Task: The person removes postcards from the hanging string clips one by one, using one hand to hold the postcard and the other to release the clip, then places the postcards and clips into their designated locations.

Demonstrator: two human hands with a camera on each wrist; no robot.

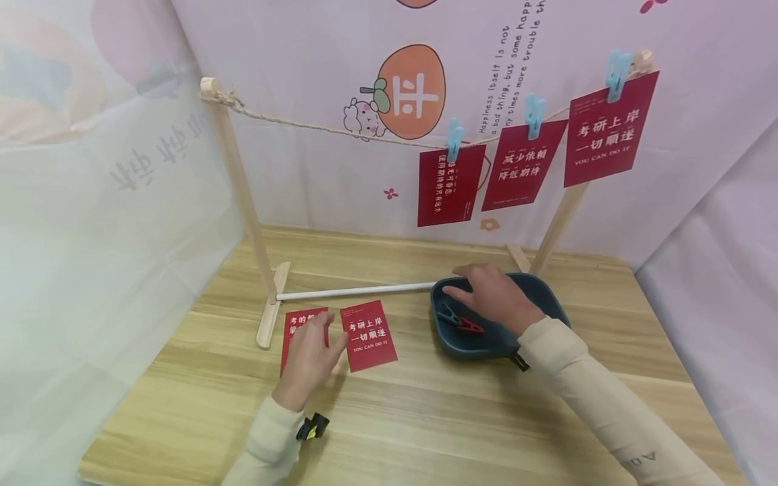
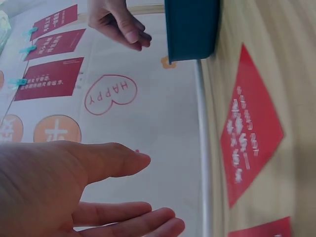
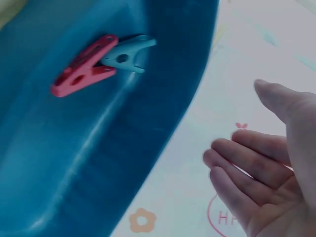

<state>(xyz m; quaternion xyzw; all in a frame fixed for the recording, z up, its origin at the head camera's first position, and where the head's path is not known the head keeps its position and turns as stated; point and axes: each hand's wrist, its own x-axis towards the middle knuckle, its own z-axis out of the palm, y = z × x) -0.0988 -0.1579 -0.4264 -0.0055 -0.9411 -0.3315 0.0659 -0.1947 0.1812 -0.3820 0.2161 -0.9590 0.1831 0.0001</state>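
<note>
Clothespins, one red and one teal, lie in the left part of the dark blue basin on the desk. As the head view shows it, the red one's long axis runs nearly sideways, splayed end left, narrow end right and dipping slightly; the teal one slants, splayed end up and left, narrow end toward the red. The right hand is above the basin, its fingers extended and released. The left hand is over the near card, fingers loose and grasping nothing; whether they touch it, one cannot tell. A second card lies just to its right, long axis running away from the person, top leaning a little left. Three hanging cards are on the twine, long axes near upright, each pinned by one light blue clip. Five red cards and five clips are in view, with one basin, two wooden posts and one white rod low between them
</note>
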